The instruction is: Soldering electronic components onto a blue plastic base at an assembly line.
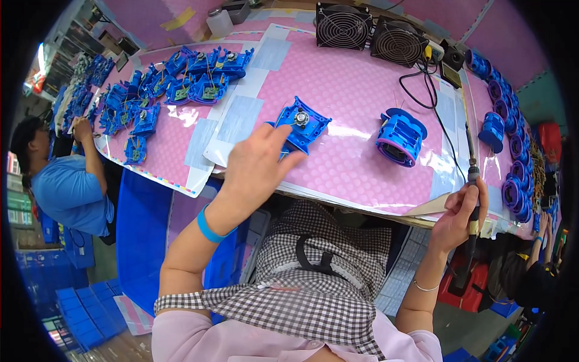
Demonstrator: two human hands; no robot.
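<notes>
Iron (472, 174) is pinched in the right hand (456, 218), near right on the counter (344, 166). The left hand (256, 160) is half spread over the blue part (313, 125), further left. The cord (445, 131) might snag the iron, which, if hot, could burn fingers.

soldering iron (473, 174): 1 | fans (344, 27) (397, 43): 2 | white bottle (219, 24): 1

The left grip (258, 158) touches a squarish blue plastic housing (309, 133). The right grip (455, 218) holds a slim black soldering iron (473, 174).
</notes>
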